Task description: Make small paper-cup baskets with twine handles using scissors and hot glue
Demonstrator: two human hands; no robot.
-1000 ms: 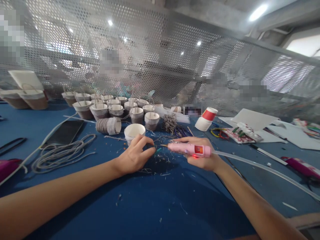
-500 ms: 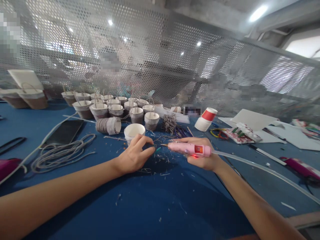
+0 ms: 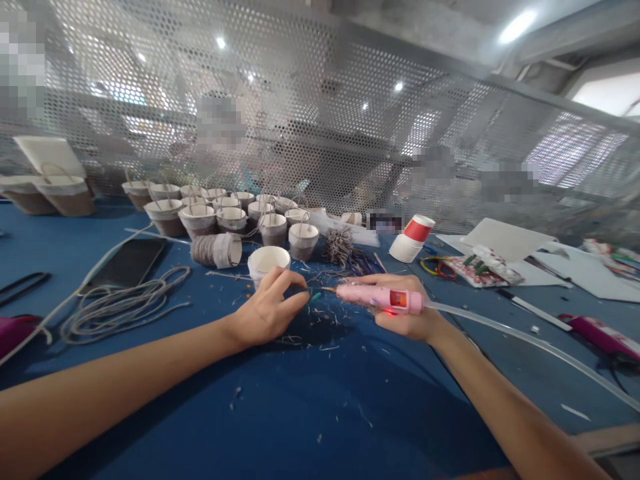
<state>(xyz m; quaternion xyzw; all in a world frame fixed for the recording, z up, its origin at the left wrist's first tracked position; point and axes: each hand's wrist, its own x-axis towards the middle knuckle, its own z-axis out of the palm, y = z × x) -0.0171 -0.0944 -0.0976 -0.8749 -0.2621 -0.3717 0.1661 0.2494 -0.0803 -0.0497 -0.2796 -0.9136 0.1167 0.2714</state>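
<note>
Right fingers [image 3: 400, 326] round pink glue gun [image 3: 373, 297], left fingers [image 3: 294, 307] narrow, any contents unclear

A blue tabletop [image 3: 280, 413] spreading before me, a grey perforated metal screen [image 3: 325, 107] standing across its far side, small bright lights [image 3: 399, 87] dotting the mesh I face, a glowing ceiling lamp [image 3: 518, 27] and pale window [image 3: 613, 87] up to my right.
</note>
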